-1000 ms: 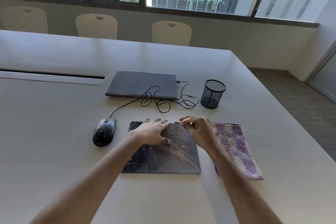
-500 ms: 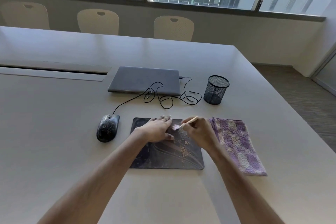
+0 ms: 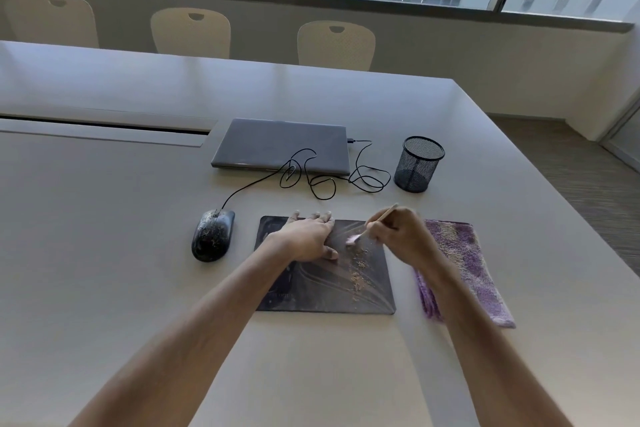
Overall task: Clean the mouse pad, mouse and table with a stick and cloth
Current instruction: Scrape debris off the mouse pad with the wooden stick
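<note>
On the bench (image 3: 104,253), left hand (image 3: 306,241) lies flat, fingers spread, pressing the far half of the dark pad (image 3: 367,291). Right hand (image 3: 403,236) closed around a thin stick (image 3: 379,220), tilted, its blurred tip down on the pad near crumbs (image 3: 358,270). Purple cloth (image 3: 467,260) lies just right of the pad, partly under the right forearm. Speckled mouse (image 3: 213,236) sits left of the pad, apart from it. Closed laptop (image 3: 280,146) and mesh cup (image 3: 419,163) behind.

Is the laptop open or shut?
Shut: the laptop lies flat on the table, lid down, no screen or keys showing.
</note>
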Motion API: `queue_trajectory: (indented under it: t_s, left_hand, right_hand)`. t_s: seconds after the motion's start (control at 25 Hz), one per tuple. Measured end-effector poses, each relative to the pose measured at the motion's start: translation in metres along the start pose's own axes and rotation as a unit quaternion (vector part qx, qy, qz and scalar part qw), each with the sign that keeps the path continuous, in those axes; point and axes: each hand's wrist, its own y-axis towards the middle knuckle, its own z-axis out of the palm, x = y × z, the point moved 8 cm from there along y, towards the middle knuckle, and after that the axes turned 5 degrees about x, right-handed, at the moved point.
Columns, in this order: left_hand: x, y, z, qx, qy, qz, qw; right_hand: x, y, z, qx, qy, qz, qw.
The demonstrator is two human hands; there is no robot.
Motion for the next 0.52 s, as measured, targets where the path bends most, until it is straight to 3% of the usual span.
queue_trajectory:
  t_s: [0.2,0.4,0.52]
  left_hand:
    - [-0.002,0.000,-0.002,-0.002,0.007,-0.004,1.000]
    - [-0.003,-0.001,-0.002,0.008,0.013,-0.014,1.000]
    - [-0.005,-0.003,-0.004,0.008,0.018,-0.014,1.000]
  right_hand:
    - [0.018,0.011,0.011,0.020,-0.002,-0.041,0.999]
    - [-0.012,-0.004,-0.022,-0.048,-0.080,0.029,0.995]
    - [-0.006,-0.004,-0.028,-0.065,-0.039,0.036,0.996]
